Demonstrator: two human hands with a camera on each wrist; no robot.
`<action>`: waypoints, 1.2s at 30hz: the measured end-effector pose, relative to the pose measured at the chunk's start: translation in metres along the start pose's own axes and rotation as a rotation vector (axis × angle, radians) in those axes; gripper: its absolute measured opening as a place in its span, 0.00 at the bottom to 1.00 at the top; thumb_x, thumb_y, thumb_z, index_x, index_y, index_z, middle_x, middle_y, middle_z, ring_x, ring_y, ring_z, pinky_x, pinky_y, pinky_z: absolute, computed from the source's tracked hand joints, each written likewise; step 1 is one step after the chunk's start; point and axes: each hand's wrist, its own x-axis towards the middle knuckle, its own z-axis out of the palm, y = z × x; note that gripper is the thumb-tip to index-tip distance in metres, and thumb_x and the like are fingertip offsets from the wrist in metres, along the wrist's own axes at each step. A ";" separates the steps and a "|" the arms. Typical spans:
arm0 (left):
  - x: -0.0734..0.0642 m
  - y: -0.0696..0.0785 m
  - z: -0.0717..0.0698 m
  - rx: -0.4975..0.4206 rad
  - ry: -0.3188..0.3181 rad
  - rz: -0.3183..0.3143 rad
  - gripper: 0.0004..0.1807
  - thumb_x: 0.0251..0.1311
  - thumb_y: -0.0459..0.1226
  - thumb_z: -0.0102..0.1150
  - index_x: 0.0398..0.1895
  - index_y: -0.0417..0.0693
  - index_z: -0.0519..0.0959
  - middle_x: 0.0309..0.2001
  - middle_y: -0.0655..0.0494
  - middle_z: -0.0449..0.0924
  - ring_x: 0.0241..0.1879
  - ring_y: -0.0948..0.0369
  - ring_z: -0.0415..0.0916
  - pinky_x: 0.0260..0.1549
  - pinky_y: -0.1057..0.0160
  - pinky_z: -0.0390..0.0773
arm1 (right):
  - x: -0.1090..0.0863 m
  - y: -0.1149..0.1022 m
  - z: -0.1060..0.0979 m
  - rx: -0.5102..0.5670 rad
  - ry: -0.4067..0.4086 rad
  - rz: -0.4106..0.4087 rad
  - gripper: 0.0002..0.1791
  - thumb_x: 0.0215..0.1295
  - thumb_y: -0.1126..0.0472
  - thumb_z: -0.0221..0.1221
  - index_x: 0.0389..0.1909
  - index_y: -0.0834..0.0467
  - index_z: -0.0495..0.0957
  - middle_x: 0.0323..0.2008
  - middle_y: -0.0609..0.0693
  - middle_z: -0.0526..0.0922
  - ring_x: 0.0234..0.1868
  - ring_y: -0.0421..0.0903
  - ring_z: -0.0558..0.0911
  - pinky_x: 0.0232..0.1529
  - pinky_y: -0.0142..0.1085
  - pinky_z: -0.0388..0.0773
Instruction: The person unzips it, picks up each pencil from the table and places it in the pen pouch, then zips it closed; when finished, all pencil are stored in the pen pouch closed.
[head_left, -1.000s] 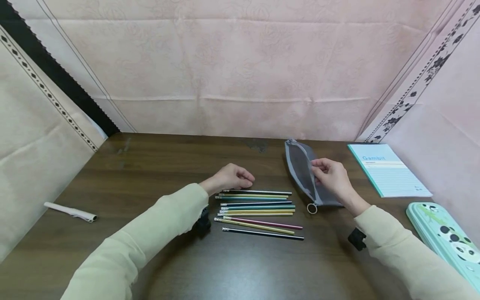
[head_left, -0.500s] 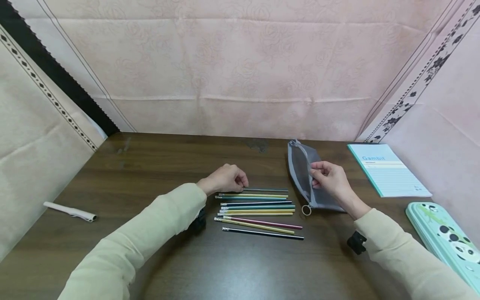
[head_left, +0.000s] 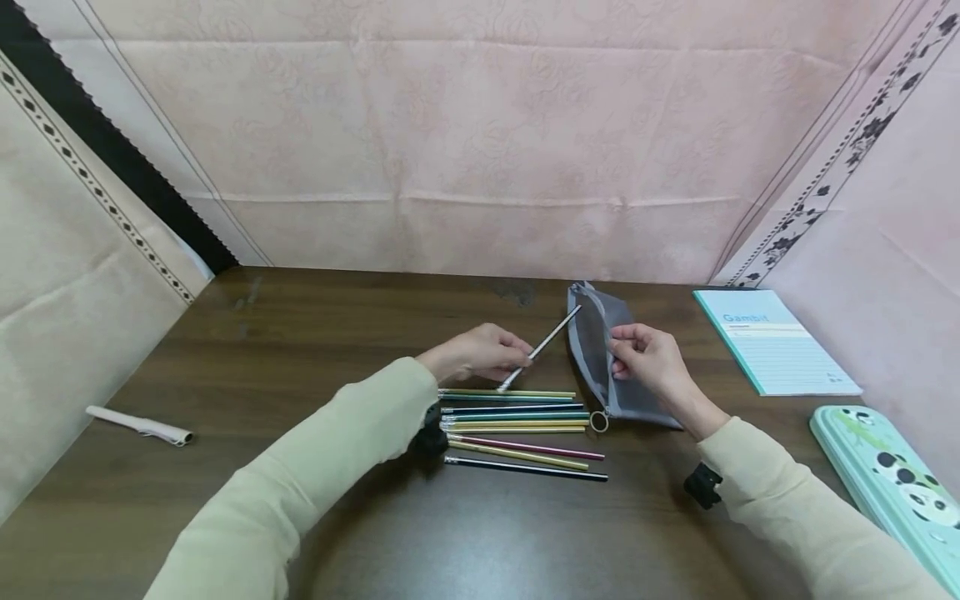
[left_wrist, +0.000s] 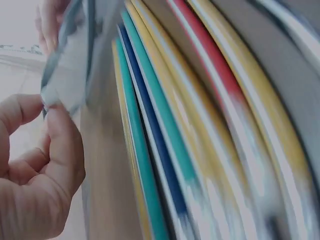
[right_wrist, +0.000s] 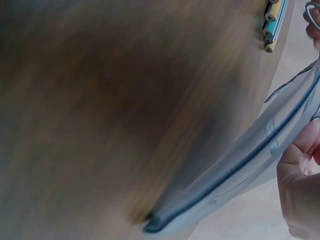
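Observation:
My left hand [head_left: 483,352] pinches a pencil [head_left: 542,345], which slants up to the right with its far tip at the mouth of a grey zip pouch [head_left: 645,392]. The pouch's opening gapes toward the left hand. My right hand [head_left: 651,360] grips the near side of that mouth between thumb and fingers. A metal ring [head_left: 599,422] hangs from the zip. Below the left hand lie several pencils [head_left: 517,424] in a row, gold, teal, dark blue, red and black. In the right wrist view, the right thumb [right_wrist: 300,155] presses against the pouch's edge [right_wrist: 250,157].
A white pen [head_left: 140,424] lies at the far left of the brown table [head_left: 322,317]. To the right are a light-blue notebook [head_left: 776,342] and a mint panda pencil case [head_left: 892,483]. A pink cloth [head_left: 450,150] hangs behind the table.
The left hand has picked up the topmost pencil of the row and moved right, tilting it toward the pouch. The right hand and pouch mouth have shifted slightly left.

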 end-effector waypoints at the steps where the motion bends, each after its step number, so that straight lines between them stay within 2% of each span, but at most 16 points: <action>1: 0.004 0.003 0.006 -0.070 -0.021 -0.020 0.15 0.64 0.35 0.55 0.51 0.37 0.77 0.42 0.49 0.81 0.38 0.61 0.78 0.37 0.66 0.81 | 0.000 0.000 0.001 0.007 -0.002 0.002 0.17 0.67 0.68 0.52 0.53 0.76 0.68 0.23 0.42 0.76 0.21 0.33 0.76 0.26 0.27 0.79; 4: 0.015 0.011 0.023 -0.265 -0.067 -0.066 0.16 0.65 0.33 0.53 0.53 0.35 0.76 0.36 0.50 0.82 0.34 0.62 0.79 0.32 0.70 0.80 | 0.001 -0.001 0.005 0.026 -0.005 0.000 0.17 0.67 0.68 0.52 0.53 0.76 0.68 0.23 0.42 0.76 0.21 0.33 0.76 0.25 0.26 0.79; 6: 0.021 0.015 0.033 -0.360 -0.071 -0.089 0.17 0.65 0.33 0.54 0.55 0.35 0.74 0.34 0.50 0.82 0.32 0.62 0.80 0.30 0.71 0.80 | 0.001 -0.002 0.007 0.034 -0.006 -0.001 0.17 0.67 0.68 0.52 0.52 0.75 0.68 0.23 0.42 0.76 0.20 0.33 0.76 0.25 0.26 0.79; 8: 0.025 0.018 0.041 -0.415 -0.050 -0.107 0.19 0.64 0.31 0.55 0.57 0.35 0.72 0.36 0.48 0.83 0.32 0.62 0.81 0.32 0.70 0.81 | 0.001 -0.002 0.008 0.040 -0.008 0.002 0.17 0.67 0.68 0.52 0.52 0.75 0.68 0.23 0.43 0.76 0.20 0.33 0.76 0.25 0.26 0.79; 11: 0.030 0.022 0.051 -0.451 -0.009 -0.113 0.22 0.62 0.29 0.55 0.60 0.35 0.70 0.45 0.42 0.82 0.39 0.56 0.82 0.41 0.66 0.81 | 0.000 -0.003 0.009 0.034 -0.009 0.006 0.17 0.68 0.67 0.52 0.52 0.75 0.69 0.23 0.43 0.76 0.20 0.33 0.76 0.25 0.26 0.79; 14: 0.033 0.024 0.060 -0.459 0.014 -0.104 0.24 0.62 0.27 0.54 0.63 0.33 0.66 0.52 0.38 0.77 0.50 0.51 0.79 0.49 0.61 0.78 | -0.001 -0.004 0.009 0.046 -0.011 0.009 0.17 0.67 0.67 0.52 0.52 0.76 0.68 0.23 0.43 0.76 0.19 0.33 0.76 0.24 0.26 0.78; 16: 0.035 0.025 0.065 -0.459 0.020 -0.100 0.26 0.62 0.27 0.54 0.64 0.32 0.64 0.53 0.37 0.76 0.53 0.49 0.76 0.51 0.59 0.77 | -0.001 -0.003 0.009 0.054 -0.016 0.009 0.17 0.67 0.68 0.52 0.52 0.76 0.68 0.23 0.43 0.76 0.19 0.33 0.76 0.24 0.26 0.78; 25: 0.039 0.032 0.080 -0.486 0.097 -0.092 0.25 0.61 0.24 0.54 0.63 0.32 0.64 0.48 0.40 0.76 0.51 0.49 0.77 0.48 0.61 0.79 | -0.002 -0.003 0.009 0.060 -0.033 0.032 0.18 0.68 0.67 0.51 0.53 0.75 0.68 0.24 0.43 0.77 0.20 0.33 0.77 0.26 0.26 0.79; 27: 0.038 0.032 0.081 -0.476 0.102 -0.078 0.26 0.61 0.24 0.53 0.63 0.31 0.63 0.51 0.39 0.75 0.52 0.48 0.76 0.48 0.61 0.79 | -0.002 -0.003 0.009 0.057 -0.032 0.037 0.17 0.68 0.67 0.51 0.53 0.75 0.68 0.24 0.44 0.77 0.21 0.34 0.77 0.26 0.26 0.79; 31: 0.032 0.028 0.073 -0.405 0.099 -0.017 0.27 0.61 0.24 0.53 0.65 0.33 0.63 0.55 0.38 0.74 0.54 0.49 0.76 0.48 0.61 0.79 | -0.002 -0.003 0.008 0.047 -0.019 0.033 0.17 0.68 0.67 0.51 0.53 0.75 0.68 0.23 0.44 0.77 0.20 0.34 0.76 0.26 0.27 0.79; 33: 0.027 0.024 0.063 -0.367 0.089 0.007 0.26 0.61 0.25 0.54 0.64 0.35 0.65 0.55 0.39 0.74 0.54 0.49 0.76 0.48 0.61 0.79 | -0.002 -0.003 0.007 0.049 -0.014 0.034 0.17 0.68 0.67 0.51 0.53 0.75 0.68 0.23 0.43 0.77 0.20 0.34 0.76 0.26 0.27 0.79; 36: 0.017 0.014 0.042 -0.241 0.056 0.037 0.22 0.62 0.27 0.55 0.60 0.36 0.70 0.53 0.41 0.76 0.52 0.50 0.77 0.47 0.60 0.79 | -0.002 -0.004 0.004 0.061 -0.010 0.036 0.18 0.68 0.67 0.51 0.53 0.75 0.68 0.23 0.43 0.77 0.20 0.33 0.76 0.25 0.26 0.79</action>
